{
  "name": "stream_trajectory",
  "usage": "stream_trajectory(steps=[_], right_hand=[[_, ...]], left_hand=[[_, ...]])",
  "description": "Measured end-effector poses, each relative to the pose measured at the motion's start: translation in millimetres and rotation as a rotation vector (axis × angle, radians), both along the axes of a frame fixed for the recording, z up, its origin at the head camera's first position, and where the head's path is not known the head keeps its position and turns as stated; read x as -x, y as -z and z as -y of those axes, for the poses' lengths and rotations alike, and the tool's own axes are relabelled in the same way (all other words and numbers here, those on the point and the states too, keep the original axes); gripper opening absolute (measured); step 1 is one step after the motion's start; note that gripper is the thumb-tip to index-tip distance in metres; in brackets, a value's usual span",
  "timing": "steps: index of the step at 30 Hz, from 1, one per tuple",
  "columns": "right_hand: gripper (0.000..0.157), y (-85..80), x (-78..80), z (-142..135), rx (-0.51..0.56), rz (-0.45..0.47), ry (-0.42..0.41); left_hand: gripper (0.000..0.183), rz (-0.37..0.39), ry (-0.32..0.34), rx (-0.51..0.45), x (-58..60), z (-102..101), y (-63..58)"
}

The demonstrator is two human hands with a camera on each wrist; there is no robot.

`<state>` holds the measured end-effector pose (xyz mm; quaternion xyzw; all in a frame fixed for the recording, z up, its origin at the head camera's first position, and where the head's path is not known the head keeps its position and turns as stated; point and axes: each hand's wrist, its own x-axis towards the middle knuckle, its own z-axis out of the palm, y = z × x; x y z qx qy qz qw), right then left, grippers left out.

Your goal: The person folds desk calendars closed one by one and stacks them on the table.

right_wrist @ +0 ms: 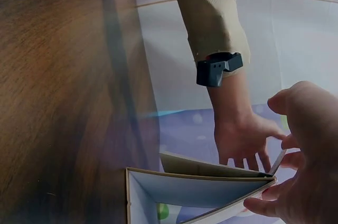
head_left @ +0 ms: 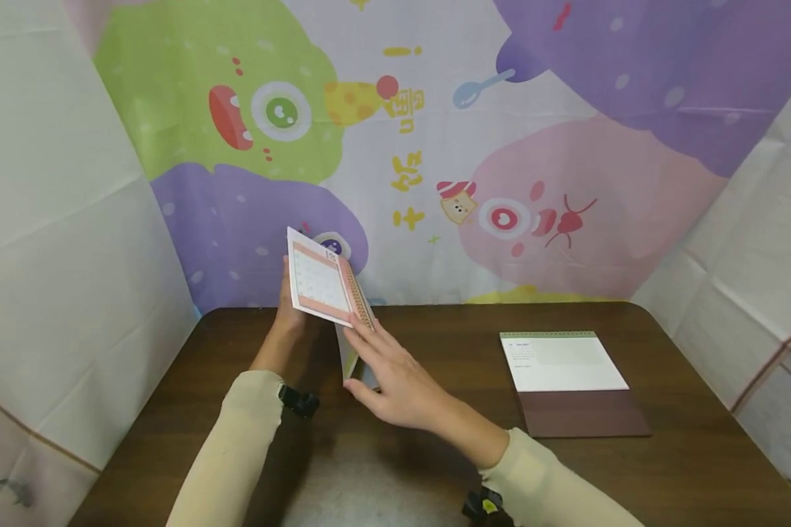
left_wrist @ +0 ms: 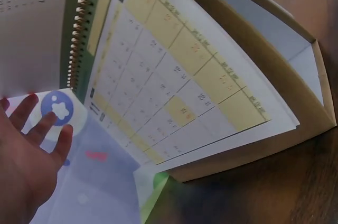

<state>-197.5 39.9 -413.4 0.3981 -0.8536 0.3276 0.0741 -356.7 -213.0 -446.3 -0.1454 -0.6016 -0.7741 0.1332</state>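
A spiral-bound desk calendar [head_left: 319,282] stands like a tent at the left of centre, some of its pages raised toward the left. Behind those pages is my left hand [head_left: 288,311], partly hidden in the head view. The left wrist view shows that hand [left_wrist: 26,160] with spread fingers, their tips by the lower edge of a raised page [left_wrist: 31,39]. My right hand [head_left: 402,373] rests its extended fingers along the binding side. In the right wrist view its thumb stands apart from the calendar's cardboard stand [right_wrist: 206,179], while the other fingers touch near the top edge.
A second desk calendar [head_left: 570,366] with a brown base lies on the right of the dark wooden table [head_left: 435,322]. A printed cartoon cloth [head_left: 422,256] hangs behind, and pale sheets [head_left: 53,183] hang at the sides. Each wrist wears a black camera mount [head_left: 299,401].
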Motion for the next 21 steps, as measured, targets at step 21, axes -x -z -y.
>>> stream_trajectory(steps=[21], right_hand=[[0.062, 12.0, 2.0, -1.8, -0.058, -0.096, 0.01]], left_hand=[[0.075, 0.022, -0.242, -0.16, -37.9, 12.9, -20.7]])
